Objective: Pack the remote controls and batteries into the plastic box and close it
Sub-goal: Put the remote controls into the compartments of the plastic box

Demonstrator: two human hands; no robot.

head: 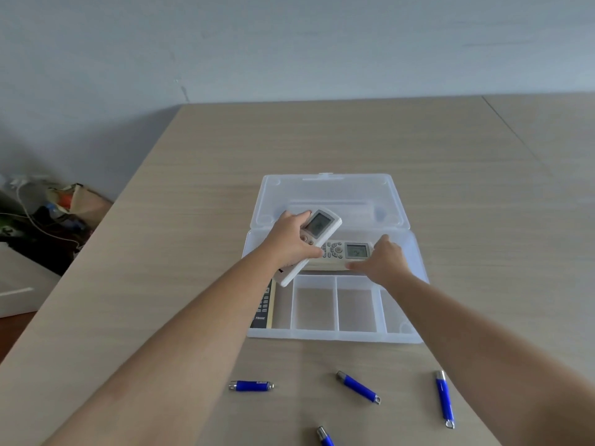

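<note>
A clear plastic box lies open on the table, its lid folded back. My left hand grips a white remote tilted above the box's left side. My right hand rests on a second white remote lying across the box's long rear compartment. A black remote stands in the left compartment. Several blue batteries lie on the table in front of the box: one at the left, one in the middle, one at the right, one at the bottom edge.
The two small middle compartments of the box hold nothing. The wooden table runs back to a pale wall. Left of the table, on the floor, are bags and cables and a white object.
</note>
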